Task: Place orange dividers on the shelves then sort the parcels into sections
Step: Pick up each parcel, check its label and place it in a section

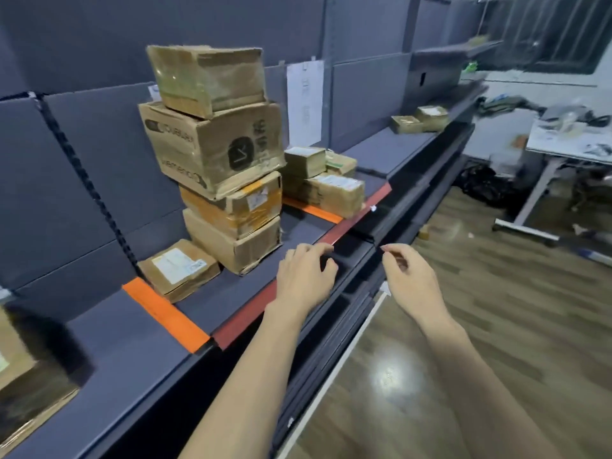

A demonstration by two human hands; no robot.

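Observation:
Two orange dividers lie flat across the grey shelf (126,329): the near divider (165,314) at the left and the far divider (313,210) further right. Between them rises a tall stack of cardboard parcels (218,154), with a flat parcel (178,268) at its foot. A low pile of small parcels (326,185) sits just past the far divider. My left hand (303,276) hovers over the shelf's red front edge, fingers curled and holding nothing. My right hand (407,276) hangs in front of the shelf with thumb and forefinger close together; nothing shows between them.
Two more small parcels (419,119) rest far along the shelf. A big box (20,369) sits at the near left edge. A paper sheet (304,101) hangs on the back panel. A white table (563,140) with clutter stands at the right on the wooden floor.

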